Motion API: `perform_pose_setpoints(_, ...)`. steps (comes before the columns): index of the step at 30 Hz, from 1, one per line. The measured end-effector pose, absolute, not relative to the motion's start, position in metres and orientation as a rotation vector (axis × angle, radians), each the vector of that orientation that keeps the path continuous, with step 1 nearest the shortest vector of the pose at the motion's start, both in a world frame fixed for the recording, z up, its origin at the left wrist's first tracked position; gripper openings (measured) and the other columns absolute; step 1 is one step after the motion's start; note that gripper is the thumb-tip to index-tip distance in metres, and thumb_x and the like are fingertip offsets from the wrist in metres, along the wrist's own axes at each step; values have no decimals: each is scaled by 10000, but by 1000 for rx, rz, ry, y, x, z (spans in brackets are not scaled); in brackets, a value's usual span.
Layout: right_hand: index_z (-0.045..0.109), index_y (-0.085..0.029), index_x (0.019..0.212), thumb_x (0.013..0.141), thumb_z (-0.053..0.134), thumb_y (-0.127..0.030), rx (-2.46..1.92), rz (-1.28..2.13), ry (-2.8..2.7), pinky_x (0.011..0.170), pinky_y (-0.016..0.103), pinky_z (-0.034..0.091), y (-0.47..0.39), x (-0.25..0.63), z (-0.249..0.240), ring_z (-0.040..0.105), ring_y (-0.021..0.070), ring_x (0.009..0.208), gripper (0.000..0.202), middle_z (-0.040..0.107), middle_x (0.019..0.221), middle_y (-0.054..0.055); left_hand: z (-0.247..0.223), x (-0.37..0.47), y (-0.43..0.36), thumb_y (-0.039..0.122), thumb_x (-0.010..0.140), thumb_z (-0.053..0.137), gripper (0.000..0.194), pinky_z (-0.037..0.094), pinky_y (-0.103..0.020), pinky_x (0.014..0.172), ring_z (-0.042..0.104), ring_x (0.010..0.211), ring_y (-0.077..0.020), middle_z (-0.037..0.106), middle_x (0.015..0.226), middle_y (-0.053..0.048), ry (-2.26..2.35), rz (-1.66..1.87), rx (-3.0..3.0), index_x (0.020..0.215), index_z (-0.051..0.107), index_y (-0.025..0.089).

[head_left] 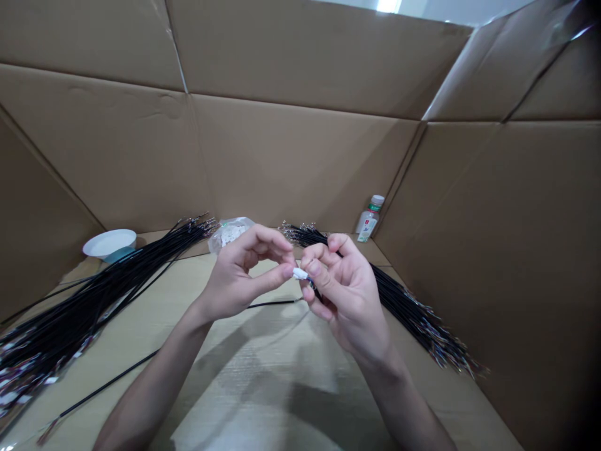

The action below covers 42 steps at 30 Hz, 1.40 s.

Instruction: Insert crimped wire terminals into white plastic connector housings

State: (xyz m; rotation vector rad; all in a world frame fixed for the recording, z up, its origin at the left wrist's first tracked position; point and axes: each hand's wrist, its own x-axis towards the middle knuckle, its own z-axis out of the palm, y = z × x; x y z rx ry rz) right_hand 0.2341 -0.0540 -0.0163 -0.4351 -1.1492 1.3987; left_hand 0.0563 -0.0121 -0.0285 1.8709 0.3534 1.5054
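One white connector, bag of white pieces

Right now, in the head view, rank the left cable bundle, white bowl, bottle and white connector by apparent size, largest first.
1. Left cable bundle
2. White bowl and bottle, too close to rank
3. White connector

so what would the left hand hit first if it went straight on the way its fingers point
The left hand would most likely meet the white connector by its thumb tip first, then the right hand holding it; depth is unclear, so they may be touching.
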Motion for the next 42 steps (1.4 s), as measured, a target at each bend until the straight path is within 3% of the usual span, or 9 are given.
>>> perform_pose_setpoints(6,391,-285,997,927,805,-241,-404,1313,-1224,343,81,413,-55,230,-19,661,62,555,423,699,883,-78,-27,49,-10,122,915,796,215,607,-215,863,718,909,-123,719,986,-31,382,1461,1944,1057,659,208)
perform_pose_setpoints(13,419,-291,1053,939,773,-210,-499,1052,-1281,451,153,589,-59,223,-22,710,92,610,380,702,909,-58,-16,41,-15,92,938,762,251,598,-200,798,716,884,-113,713,955,-13,367,1421,1945,1095,612,218)
perform_pose_setpoints(18,480,-277,1017,977,721,-222,-574,936,-1270,545,202,661,-59,220,-28,704,93,684,250,670,988,-36,-11,37,-25,82,941,754,273,614,-238,866,718,910,-127,720,971,-23,424,1434,1968,1107,589,222)
perform_pose_setpoints(22,637,-229,940,980,704,-206,-578,915,-1350,558,182,658,-58,222,-28,705,103,772,81,669,1044,7,-9,36,-30,77,953,737,255,615,-227,873,720,937,-125,715,1009,-23,455,1434,2015,1097,587,225)
perform_pose_setpoints(26,714,-207,918,990,697,-252,-500,1216,-1379,572,207,642,-55,227,-24,717,102,732,86,717,1087,32,-10,32,-29,64,950,735,267,609,-233,882,720,964,-132,713,1036,-26,448,1449,2068,1108,594,228)
perform_pose_setpoints(30,764,-205,948,966,749,-320,-496,1347,-1398,566,192,573,-49,231,-24,693,101,699,118,727,952,22,-12,28,-26,78,938,752,266,614,-278,870,729,955,-163,723,1030,-43,484,1502,2128,1115,620,224)
perform_pose_setpoints(35,783,-192,871,898,831,-312,-492,1417,-1438,532,179,477,-46,232,-23,543,72,627,133,681,821,-2,-13,26,-26,54,927,749,290,612,-304,862,749,938,-172,740,1012,-32,480,1548,2232,1124,637,235)
perform_pose_setpoints(38,770,-202,831,855,869,-302,-518,1430,-1405,515,183,462,-48,231,-22,519,69,624,143,711,910,13,-12,25,-27,39,922,747,299,618,-311,859,763,932,-174,759,1000,-22,475,1569,2301,1116,637,239)
perform_pose_setpoints(42,787,-202,804,849,867,-289,-654,1208,-1381,522,198,476,-53,229,-20,563,71,654,126,727,1075,50,-10,24,-26,24,897,774,313,623,-314,812,765,890,-172,788,965,-19,438,1615,2396,1102,662,232)
